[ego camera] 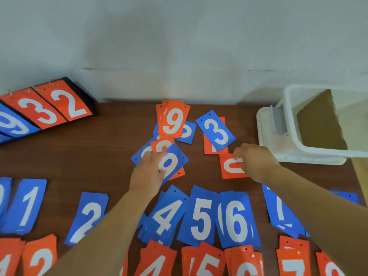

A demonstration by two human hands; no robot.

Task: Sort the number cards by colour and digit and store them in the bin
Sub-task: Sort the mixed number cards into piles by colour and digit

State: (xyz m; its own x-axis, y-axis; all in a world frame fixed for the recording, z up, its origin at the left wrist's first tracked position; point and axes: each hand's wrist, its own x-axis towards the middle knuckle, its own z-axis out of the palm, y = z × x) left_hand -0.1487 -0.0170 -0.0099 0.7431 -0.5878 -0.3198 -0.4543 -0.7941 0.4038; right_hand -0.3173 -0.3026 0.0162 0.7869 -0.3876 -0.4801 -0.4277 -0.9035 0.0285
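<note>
Unsorted cards lie mid-table: an orange 9 stack (173,118), a blue 3 (216,130) and a small heap with a blue 9 card (173,160) on top. My left hand (148,172) rests on that blue 9 card, fingers pinching its left edge. My right hand (253,162) grips the right edge of an orange 0 card (231,168) lying flat. Sorted blue piles 1 (27,206), 2 (87,216), 4 (167,214), 5 (201,216), 6 (237,218) form a row near me. Orange piles (207,261) lie below them. The white bin (294,120) stands at the right.
A flip scoreboard (47,106) showing an orange 3 and 2 leans at the back left against the grey wall. The bin sits on its white lid (266,134), with a brown cardboard sheet (320,124) inside. A blue 7 pile (282,214) lies partly under my right forearm.
</note>
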